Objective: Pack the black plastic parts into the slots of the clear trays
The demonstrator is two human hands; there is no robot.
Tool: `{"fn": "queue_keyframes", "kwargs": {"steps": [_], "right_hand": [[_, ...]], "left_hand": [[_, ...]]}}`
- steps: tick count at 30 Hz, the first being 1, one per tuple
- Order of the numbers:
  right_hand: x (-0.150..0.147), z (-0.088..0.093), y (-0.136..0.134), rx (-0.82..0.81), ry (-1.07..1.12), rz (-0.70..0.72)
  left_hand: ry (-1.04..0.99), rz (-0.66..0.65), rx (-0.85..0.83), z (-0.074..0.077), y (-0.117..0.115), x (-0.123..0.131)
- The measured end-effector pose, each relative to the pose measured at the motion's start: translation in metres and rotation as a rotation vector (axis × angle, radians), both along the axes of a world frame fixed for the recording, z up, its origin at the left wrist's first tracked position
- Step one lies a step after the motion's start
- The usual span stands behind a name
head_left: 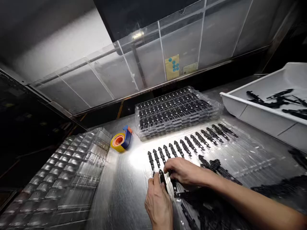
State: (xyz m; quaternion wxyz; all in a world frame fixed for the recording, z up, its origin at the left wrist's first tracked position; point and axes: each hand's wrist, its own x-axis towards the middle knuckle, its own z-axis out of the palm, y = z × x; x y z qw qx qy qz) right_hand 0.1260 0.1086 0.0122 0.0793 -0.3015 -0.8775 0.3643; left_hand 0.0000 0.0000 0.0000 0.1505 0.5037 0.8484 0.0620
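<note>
A clear plastic tray (251, 159) lies flat on the metal table, with a row of narrow black plastic parts (191, 146) along its far side. At the tray's near left, my left hand (158, 201) has its thumb and fingers closed about a black part (162, 179) in the second row. Just right of it, my right hand (183, 172) is curled with the fingertips pinched on another black part (173, 184), partly hidden under the fingers. Loose black parts (219, 169) lie heaped on the tray under and beside my right forearm.
Behind the tray stands a stack of filled clear trays (177, 110). A tape dispenser (121, 139) sits to its left. Nested clear trays (59, 175) cover the left side. A white bin (266, 118) holding black parts stands right. A clear panel (148, 60) rises behind.
</note>
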Motion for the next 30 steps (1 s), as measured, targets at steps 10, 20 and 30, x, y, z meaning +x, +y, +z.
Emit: {"fn": "queue_keyframes", "kwargs": {"steps": [10, 20, 30], "right_hand": [[0.004, -0.015, -0.011, 0.222, 0.096, 0.036], [0.010, -0.015, -0.021, 0.312, 0.024, 0.039], [0.066, -0.007, -0.065, 0.213, -0.029, -0.085]], "left_hand": [[-0.048, -0.188, -0.073, 0.003, -0.003, -0.007], [0.006, -0.184, -0.064, -0.002, -0.001, -0.007], [0.054, -0.183, 0.023, -0.006, 0.006, -0.012]]}}
